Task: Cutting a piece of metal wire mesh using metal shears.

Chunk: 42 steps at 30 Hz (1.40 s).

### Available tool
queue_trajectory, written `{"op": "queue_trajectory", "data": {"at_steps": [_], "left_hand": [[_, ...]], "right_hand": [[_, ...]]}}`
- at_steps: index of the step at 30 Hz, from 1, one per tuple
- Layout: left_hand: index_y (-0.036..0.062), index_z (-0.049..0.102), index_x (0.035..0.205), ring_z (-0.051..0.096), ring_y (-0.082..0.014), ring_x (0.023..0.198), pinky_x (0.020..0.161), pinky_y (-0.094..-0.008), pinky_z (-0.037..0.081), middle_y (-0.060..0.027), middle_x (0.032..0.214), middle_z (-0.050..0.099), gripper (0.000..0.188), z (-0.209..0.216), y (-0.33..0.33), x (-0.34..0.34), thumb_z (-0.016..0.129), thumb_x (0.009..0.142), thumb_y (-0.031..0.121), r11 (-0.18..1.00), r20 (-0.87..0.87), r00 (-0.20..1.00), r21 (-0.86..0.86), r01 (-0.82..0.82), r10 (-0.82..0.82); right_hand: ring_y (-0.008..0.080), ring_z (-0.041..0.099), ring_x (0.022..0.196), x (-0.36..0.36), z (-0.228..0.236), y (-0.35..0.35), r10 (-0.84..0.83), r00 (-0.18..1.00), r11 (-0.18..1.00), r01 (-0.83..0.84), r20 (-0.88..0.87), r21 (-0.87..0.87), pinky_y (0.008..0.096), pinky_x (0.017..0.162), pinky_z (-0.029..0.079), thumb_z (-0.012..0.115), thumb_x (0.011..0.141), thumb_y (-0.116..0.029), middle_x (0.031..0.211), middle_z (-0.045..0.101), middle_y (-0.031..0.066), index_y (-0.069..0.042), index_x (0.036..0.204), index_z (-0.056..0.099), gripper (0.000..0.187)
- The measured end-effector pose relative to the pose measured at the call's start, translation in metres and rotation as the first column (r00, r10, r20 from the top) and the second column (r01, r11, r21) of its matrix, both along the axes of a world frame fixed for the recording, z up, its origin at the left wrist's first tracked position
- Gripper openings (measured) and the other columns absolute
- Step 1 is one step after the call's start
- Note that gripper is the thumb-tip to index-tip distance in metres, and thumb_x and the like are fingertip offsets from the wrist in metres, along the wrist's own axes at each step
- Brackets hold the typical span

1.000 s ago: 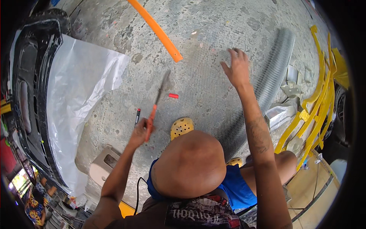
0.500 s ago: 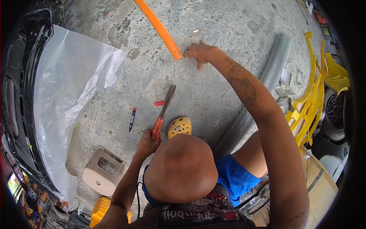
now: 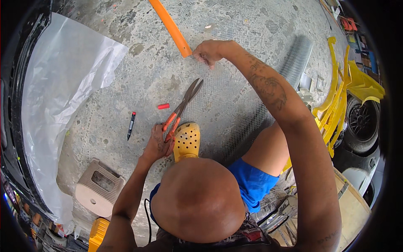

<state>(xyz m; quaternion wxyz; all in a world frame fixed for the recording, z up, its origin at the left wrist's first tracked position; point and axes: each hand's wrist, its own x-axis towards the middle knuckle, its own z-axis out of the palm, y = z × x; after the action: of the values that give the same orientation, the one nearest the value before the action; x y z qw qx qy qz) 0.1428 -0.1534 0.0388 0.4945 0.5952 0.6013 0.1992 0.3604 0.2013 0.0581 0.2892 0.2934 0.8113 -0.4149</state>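
My left hand (image 3: 160,143) grips the red handles of a pair of metal-cutting shears (image 3: 181,108), whose long dark blades stand parted and point away from me. Under the blades lies a sheet of fine wire mesh (image 3: 228,90), its right side curled into a roll. My right hand (image 3: 208,52) has its fingers bent down on the mesh's left edge, pinching it just beside the near end of an orange strip (image 3: 172,31). A small red cap (image 3: 163,106) and a black marker (image 3: 131,126) lie on the floor left of the shears.
My foot in a yellow clog (image 3: 187,140) stands by the shears' handles. Clear plastic sheeting (image 3: 75,63) and a black car bumper (image 3: 23,84) lie at left, with a beige step stool (image 3: 98,185) nearer. Yellow strips (image 3: 336,101) and a wheel (image 3: 361,124) are at right.
The shears' blades have parted and swung right, my left hand loosening on the handles. My right hand's fingers, spread before, are now curled in at the mesh edge. The whole view has shifted slightly.
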Motion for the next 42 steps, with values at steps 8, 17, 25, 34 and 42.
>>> {"op": "queue_trajectory", "data": {"at_steps": [8,17,25,34,42], "left_hand": [[-0.0059,0.045,0.128,0.047,-0.0407,0.101,0.091,-0.0471,0.042,-0.0207,0.106,0.050,0.058,0.007,0.019,0.005,0.067,0.076,0.008,0.992,-0.051,0.995,0.086,0.095,-0.091],[-0.0063,0.044,0.127,0.048,-0.0416,0.104,0.092,-0.0484,0.042,-0.0221,0.111,0.050,0.055,0.010,0.034,0.006,0.066,0.080,0.013,0.987,-0.020,0.992,0.097,0.127,-0.126],[-0.0046,0.040,0.125,0.046,-0.0440,0.108,0.097,-0.0462,0.039,-0.0246,0.113,0.046,0.052,-0.006,0.044,-0.004,0.061,0.078,0.004,0.978,-0.012,0.986,0.124,0.167,-0.167],[-0.0072,0.041,0.114,0.048,-0.0462,0.103,0.091,-0.0468,0.042,-0.0285,0.106,0.047,0.044,-0.003,0.048,0.017,0.062,0.078,0.007,0.971,-0.049,0.970,0.000,0.239,-0.239],[-0.0106,0.041,0.108,0.052,-0.0468,0.098,0.085,-0.0475,0.045,-0.0322,0.101,0.050,0.046,0.008,0.056,0.026,0.067,0.080,0.016,0.963,-0.187,0.945,-0.082,0.256,-0.267]], "right_hand": [[0.0167,0.069,0.076,-0.005,0.031,-0.016,0.030,0.999,0.987,-0.034,0.030,0.158,0.0325,0.067,0.050,0.073,0.066,0.006,0.074,0.070,0.0006,-0.008,0.080,0.055,0.027],[0.0162,0.070,0.076,0.002,0.026,-0.013,-0.017,1.000,0.995,0.014,0.023,0.099,0.0322,0.068,0.051,0.070,0.067,0.008,0.074,0.070,0.0016,-0.008,0.083,0.055,0.028],[0.0184,0.071,0.074,0.008,0.011,-0.007,-0.017,0.991,1.000,0.015,-0.136,-0.011,0.0320,0.065,0.051,0.066,0.064,0.012,0.078,0.069,0.0064,-0.006,0.083,0.053,0.029],[0.0169,0.070,0.075,0.012,0.010,-0.007,-0.046,0.982,0.998,0.035,-0.183,-0.060,0.0316,0.067,0.053,0.062,0.072,0.010,0.073,0.067,0.0056,-0.006,0.077,0.050,0.021],[0.0164,0.070,0.076,0.013,0.019,-0.012,-0.083,0.982,0.996,0.075,-0.171,-0.053,0.0286,0.067,0.054,0.058,0.073,0.012,0.074,0.067,0.0057,-0.006,0.075,0.049,0.019]]}}
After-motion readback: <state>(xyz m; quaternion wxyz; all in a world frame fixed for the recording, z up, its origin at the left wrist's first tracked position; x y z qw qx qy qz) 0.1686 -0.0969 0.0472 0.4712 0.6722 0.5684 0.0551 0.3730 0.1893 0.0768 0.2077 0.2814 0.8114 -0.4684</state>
